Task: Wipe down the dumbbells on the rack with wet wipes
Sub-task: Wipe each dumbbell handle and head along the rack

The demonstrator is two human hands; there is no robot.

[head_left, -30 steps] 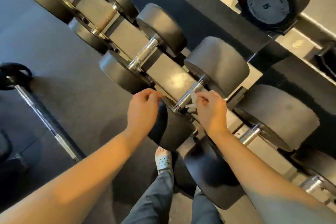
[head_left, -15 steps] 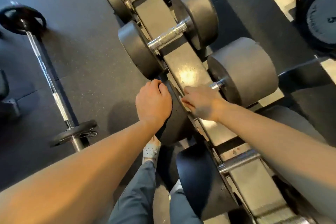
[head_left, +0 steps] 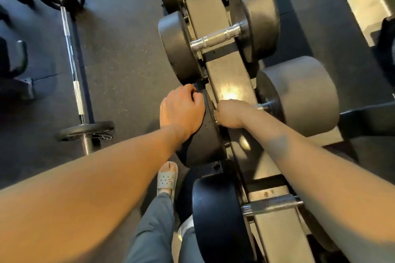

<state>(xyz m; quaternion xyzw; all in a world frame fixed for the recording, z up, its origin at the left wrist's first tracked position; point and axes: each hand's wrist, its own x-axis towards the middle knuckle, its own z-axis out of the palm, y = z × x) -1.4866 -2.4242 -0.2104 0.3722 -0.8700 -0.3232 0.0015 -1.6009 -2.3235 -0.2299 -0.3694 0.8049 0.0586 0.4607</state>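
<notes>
Third dumbbell [head_left: 299,94] along the rack [head_left: 226,74], that's my one, lying crosswise in its cradle. Its handle is nearly all hidden: my right hand [head_left: 230,113] is closed round it, and only a chrome stub shows by the far head. The wipe I can't see at all. It showed white at my fingers a second ago and is buried in the fist now. My left hand [head_left: 181,111] has its fingers hooked over the rim of the near head, gripping it, same place as half a second back. The view has swung since then, so the rack runs almost straight up the picture. Counting: four dumbbells on this rack, the farthest cut off at the top edge, the nearest partly under my right forearm. A dark shape at the right edge is blurred, so I can't name it. One barbell [head_left: 72,55] on the floor, both plates now in view. One sandal [head_left: 167,177] below.
</notes>
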